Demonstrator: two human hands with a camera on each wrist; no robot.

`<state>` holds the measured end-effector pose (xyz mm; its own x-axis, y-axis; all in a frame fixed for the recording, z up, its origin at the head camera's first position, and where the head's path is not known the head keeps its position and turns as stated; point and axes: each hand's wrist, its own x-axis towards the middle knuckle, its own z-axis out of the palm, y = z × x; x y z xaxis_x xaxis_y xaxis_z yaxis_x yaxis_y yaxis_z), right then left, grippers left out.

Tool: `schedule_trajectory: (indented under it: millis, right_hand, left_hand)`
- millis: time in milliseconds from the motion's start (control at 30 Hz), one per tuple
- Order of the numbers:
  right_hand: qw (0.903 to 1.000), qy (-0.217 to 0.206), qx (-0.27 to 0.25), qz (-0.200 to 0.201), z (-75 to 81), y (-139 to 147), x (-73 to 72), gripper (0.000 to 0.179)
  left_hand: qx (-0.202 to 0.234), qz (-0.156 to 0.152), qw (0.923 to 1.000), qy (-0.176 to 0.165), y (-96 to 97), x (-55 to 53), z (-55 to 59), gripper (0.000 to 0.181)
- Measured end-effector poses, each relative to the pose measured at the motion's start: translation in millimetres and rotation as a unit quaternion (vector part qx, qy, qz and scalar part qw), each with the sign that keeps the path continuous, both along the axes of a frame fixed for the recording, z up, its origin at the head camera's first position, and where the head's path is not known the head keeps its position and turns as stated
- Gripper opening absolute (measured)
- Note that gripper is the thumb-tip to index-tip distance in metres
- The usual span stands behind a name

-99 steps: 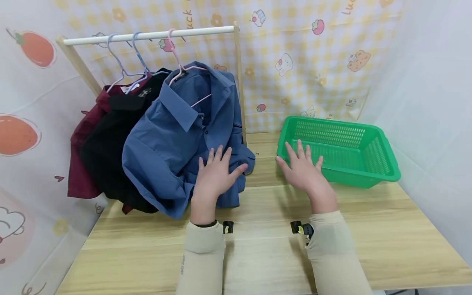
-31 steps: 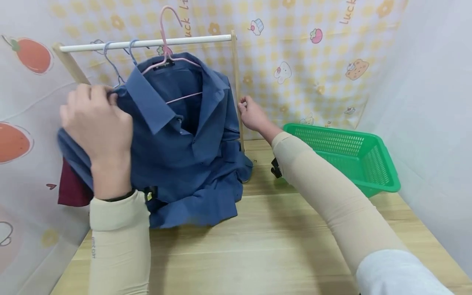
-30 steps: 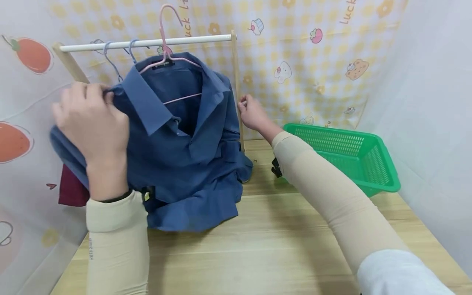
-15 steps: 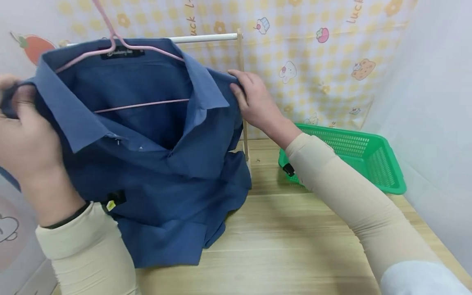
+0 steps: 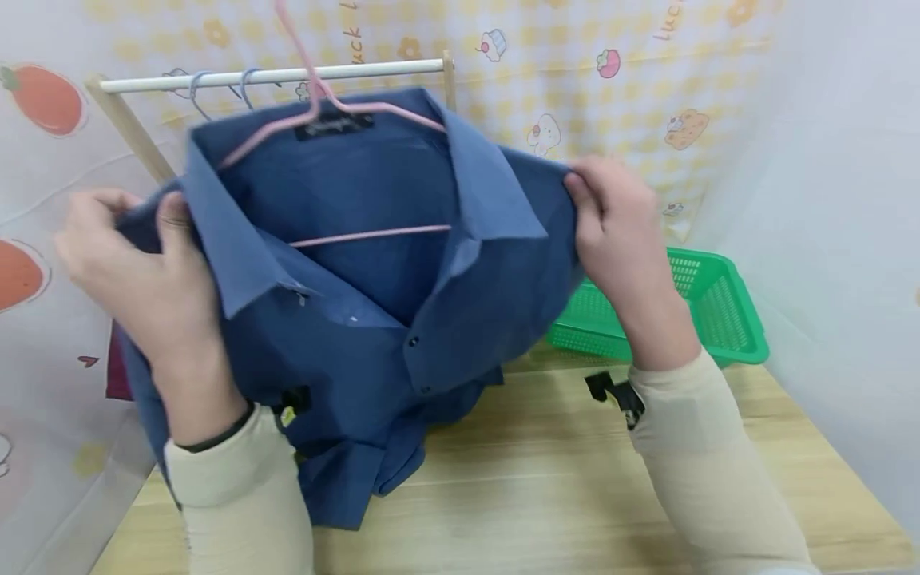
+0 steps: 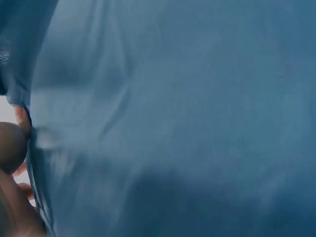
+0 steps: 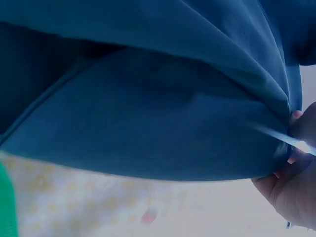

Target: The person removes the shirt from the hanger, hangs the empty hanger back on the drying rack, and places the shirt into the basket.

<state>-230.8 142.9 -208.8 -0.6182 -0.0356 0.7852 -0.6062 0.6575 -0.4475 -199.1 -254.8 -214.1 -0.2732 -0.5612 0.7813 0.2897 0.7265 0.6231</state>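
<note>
Blue shirt (image 5: 331, 359) moved off rail (image 5: 391, 70); L grip (image 5: 147, 283) & R grip (image 5: 620, 228) pinch shldrs (image 5: 539, 188).

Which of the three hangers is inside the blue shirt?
The pink hanger; the other two, both light blue, hook over the white rail behind the shirt.
</note>
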Motion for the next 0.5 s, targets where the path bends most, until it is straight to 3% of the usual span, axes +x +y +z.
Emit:
schedule_trajectory:
  millis: [167, 333, 500]
  right_hand:
    - [0.9921, -0.121, -0.008, -0.032, -32.1, 28, 21.8, 0.033]
    - [0.9777, -0.204, -0.019, -0.047, -71.9, 52, 38.4, 0.037]
    - [0.9681, -0.245, 0.011, -0.051, -108.5, 75, 49.2, 0.035]
  left_hand:
    - [0.01, -0.051, 0.9985, -0.017, 27.7, -1.4, -30.3, 0.052]
    - [-0.001, -0.088, 0.9931, -0.078, 49.3, 4.8, -72.7, 0.071]
    - [-0.005, -0.131, 0.9802, -0.148, 68.2, 5.6, -116.9, 0.049]
